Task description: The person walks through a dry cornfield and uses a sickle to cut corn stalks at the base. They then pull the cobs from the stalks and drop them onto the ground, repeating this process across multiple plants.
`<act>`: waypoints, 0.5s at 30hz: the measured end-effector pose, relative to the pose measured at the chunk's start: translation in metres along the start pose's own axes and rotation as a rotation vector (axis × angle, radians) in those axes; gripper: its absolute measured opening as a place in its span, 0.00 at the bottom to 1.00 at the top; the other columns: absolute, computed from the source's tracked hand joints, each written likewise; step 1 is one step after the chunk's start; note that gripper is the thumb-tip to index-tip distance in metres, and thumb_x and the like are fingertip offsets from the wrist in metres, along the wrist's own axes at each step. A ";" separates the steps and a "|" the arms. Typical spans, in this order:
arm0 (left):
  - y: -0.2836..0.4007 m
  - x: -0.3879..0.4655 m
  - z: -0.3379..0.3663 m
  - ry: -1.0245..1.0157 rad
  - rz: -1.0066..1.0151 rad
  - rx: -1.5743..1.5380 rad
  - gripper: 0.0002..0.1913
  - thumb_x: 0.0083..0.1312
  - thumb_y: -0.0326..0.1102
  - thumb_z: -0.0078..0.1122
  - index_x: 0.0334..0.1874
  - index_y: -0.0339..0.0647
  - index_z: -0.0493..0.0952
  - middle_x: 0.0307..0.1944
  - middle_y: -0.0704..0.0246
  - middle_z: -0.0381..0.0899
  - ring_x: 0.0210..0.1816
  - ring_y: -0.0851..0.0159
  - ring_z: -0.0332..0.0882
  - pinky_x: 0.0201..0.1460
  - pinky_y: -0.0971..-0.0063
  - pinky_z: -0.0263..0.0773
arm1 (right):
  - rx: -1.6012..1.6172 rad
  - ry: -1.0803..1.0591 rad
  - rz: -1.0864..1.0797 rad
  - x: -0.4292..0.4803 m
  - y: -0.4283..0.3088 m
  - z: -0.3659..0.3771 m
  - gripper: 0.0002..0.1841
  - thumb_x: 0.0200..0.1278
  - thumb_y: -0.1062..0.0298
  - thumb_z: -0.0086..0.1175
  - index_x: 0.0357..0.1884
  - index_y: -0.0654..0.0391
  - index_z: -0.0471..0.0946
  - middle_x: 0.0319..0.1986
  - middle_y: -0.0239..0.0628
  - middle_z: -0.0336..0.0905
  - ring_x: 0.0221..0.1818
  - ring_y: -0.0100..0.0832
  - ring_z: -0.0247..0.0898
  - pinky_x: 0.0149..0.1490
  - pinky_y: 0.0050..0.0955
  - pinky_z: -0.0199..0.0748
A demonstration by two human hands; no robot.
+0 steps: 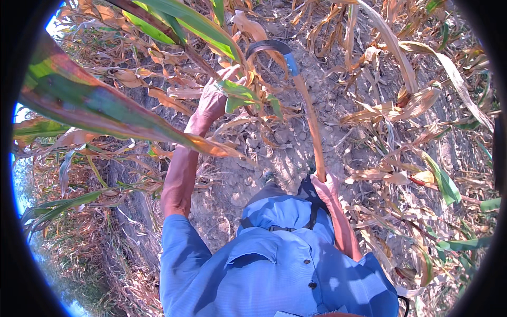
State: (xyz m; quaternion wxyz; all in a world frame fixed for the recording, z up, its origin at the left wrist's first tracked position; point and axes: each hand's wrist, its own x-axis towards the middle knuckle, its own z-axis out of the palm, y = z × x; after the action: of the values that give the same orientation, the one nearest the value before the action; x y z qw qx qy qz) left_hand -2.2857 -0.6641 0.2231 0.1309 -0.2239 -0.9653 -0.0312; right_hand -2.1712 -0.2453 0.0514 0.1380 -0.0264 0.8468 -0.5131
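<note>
My right hand [327,188] grips the lower end of a long-handled sickle's wooden handle [311,119]. A blue metal collar [291,64] joins the handle to a dark curved blade [271,46], which hooks leftward beside the standing plant. Up ahead on the left, my left hand [212,99] is closed around a maize stalk [200,61], its fingertips partly hidden by leaves. The stalk leans up toward the upper left and bears long green leaves [190,20]. One broad green and reddish leaf [107,107] crosses in front of my left forearm.
Dry soil [253,154] strewn with husks lies around my feet. To the right, fallen maize stalks carry a dry husked ear [412,103] and bent leaves [437,178]. More dry maize plants [79,245] stand or lie at the left.
</note>
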 end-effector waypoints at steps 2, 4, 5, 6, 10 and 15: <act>0.000 0.012 0.000 -0.051 0.160 0.053 0.25 0.60 0.36 0.67 0.62 0.43 0.78 0.62 0.59 0.78 0.64 0.51 0.76 0.70 0.55 0.70 | 0.026 -0.005 0.028 -0.009 -0.002 0.014 0.11 0.59 0.65 0.68 0.37 0.60 0.79 0.23 0.27 0.76 0.25 0.19 0.70 0.30 0.26 0.69; -0.001 0.026 0.007 -0.093 0.301 0.076 0.25 0.59 0.36 0.66 0.61 0.43 0.78 0.62 0.58 0.78 0.64 0.50 0.76 0.71 0.54 0.69 | 0.145 0.018 0.124 -0.017 -0.003 0.026 0.12 0.59 0.64 0.69 0.37 0.60 0.80 0.23 0.27 0.75 0.25 0.18 0.71 0.30 0.26 0.70; -0.002 0.033 0.012 -0.110 0.363 0.080 0.25 0.59 0.37 0.66 0.60 0.43 0.79 0.62 0.58 0.78 0.64 0.50 0.76 0.71 0.53 0.69 | 0.464 0.004 0.229 -0.021 -0.005 0.031 0.13 0.58 0.65 0.69 0.38 0.60 0.80 0.23 0.29 0.74 0.26 0.17 0.70 0.30 0.26 0.70; -0.003 0.039 0.017 -0.125 0.418 0.080 0.24 0.59 0.37 0.66 0.60 0.43 0.79 0.62 0.58 0.77 0.64 0.50 0.76 0.71 0.52 0.69 | 0.469 0.003 0.291 -0.024 -0.005 0.034 0.17 0.58 0.63 0.67 0.43 0.64 0.79 0.25 0.37 0.77 0.27 0.25 0.76 0.35 0.34 0.76; -0.004 0.054 0.041 -0.134 0.550 0.081 0.23 0.59 0.38 0.66 0.58 0.43 0.80 0.62 0.57 0.77 0.63 0.48 0.77 0.71 0.50 0.68 | 0.274 0.062 0.263 -0.032 -0.003 0.036 0.18 0.59 0.60 0.66 0.44 0.64 0.79 0.26 0.42 0.80 0.29 0.29 0.78 0.37 0.34 0.74; -0.023 0.076 0.067 -0.283 0.593 0.360 0.29 0.59 0.41 0.64 0.64 0.42 0.74 0.57 0.49 0.78 0.61 0.42 0.76 0.68 0.45 0.69 | 0.277 0.131 0.273 -0.032 0.002 0.043 0.18 0.60 0.62 0.65 0.47 0.63 0.80 0.26 0.42 0.79 0.28 0.31 0.73 0.37 0.34 0.72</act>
State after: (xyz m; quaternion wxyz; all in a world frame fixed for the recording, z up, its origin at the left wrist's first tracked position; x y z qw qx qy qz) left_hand -2.3774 -0.6450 0.1782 0.0368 -0.4693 -0.8569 0.2098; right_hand -2.1291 -0.2751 0.0373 0.1533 0.1415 0.7710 -0.6017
